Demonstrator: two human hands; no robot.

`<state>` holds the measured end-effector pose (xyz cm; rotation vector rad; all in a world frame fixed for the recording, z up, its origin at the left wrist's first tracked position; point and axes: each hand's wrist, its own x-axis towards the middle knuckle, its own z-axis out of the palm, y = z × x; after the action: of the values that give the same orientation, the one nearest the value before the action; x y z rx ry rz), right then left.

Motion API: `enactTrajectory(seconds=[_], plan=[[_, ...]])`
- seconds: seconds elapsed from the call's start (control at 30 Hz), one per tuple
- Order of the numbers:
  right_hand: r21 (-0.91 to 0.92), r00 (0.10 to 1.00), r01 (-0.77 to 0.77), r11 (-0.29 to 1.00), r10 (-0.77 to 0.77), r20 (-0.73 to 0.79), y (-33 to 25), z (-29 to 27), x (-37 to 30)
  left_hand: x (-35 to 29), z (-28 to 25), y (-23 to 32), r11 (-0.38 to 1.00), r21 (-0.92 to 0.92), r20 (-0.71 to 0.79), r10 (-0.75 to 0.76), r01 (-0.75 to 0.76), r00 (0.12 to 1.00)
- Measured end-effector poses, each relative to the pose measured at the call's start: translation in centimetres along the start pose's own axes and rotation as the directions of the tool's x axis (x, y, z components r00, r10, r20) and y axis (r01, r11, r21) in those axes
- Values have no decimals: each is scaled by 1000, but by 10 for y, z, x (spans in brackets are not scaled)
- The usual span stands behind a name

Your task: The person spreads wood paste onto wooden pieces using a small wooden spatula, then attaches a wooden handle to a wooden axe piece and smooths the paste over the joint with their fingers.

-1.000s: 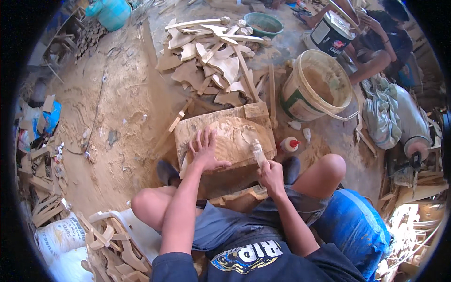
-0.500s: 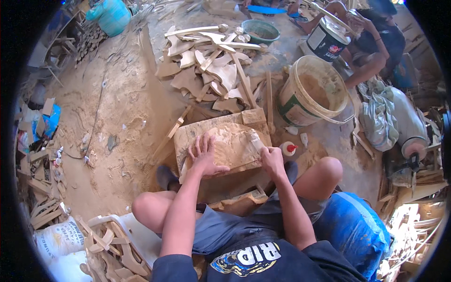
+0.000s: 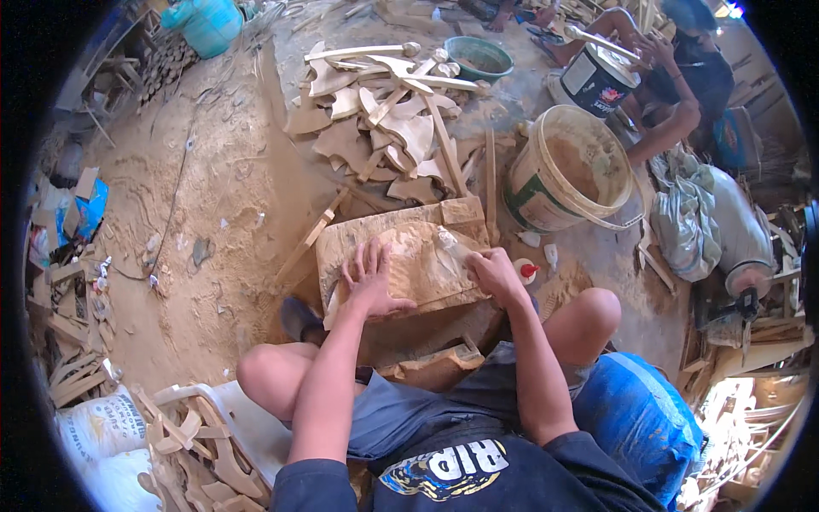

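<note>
A thick wooden block (image 3: 335,237) lies in front of my knees, with a pale, flat wooden piece (image 3: 409,286) on top. My left hand (image 3: 368,282) rests flat on the left part of that piece, fingers spread. In my right hand (image 3: 495,275), closed fingers grip a pale brush-like tool (image 3: 458,249). Its whitish end points up and left over the wood; whether it touches the surface I cannot tell. Just right of this hand stands a white bottle with a red cap (image 3: 527,271), partly hidden by the hand.
Beyond the block is a heap of cut wooden pieces (image 3: 375,128). A dusty white bucket (image 3: 533,183) stands to its right, a green basin (image 3: 479,58) behind. Another person (image 3: 682,94) sits far right by a dark tub (image 3: 597,81). A blue sack (image 3: 636,418) lies beside my right leg.
My right hand has shifted slightly right and up, and the tool has swung so its tip lies further left on the wood. My left hand stays in place.
</note>
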<state>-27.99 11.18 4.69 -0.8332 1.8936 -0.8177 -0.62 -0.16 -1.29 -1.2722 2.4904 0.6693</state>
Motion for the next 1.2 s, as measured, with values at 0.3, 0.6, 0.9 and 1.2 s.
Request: enactTrajectory(seconds=[0.3,0.6,0.9,1.2], plan=[[-18,985,-162,987,161,-65,16,18,-80,0,-1,-9,1000,-15,-6,22,-22,1000],[-33,990,6,999,-10,-138,16,50,-30,4,1,2,1000,-1,3,5,-5,1000],[162,981,-82,983,109,-162,12,89,-44,1,-10,6,1000,-5,9,10,-9,1000],[189,982,-42,981,76,-175,20,61,-67,-4,-4,-6,1000,-18,-16,14,-14,1000]])
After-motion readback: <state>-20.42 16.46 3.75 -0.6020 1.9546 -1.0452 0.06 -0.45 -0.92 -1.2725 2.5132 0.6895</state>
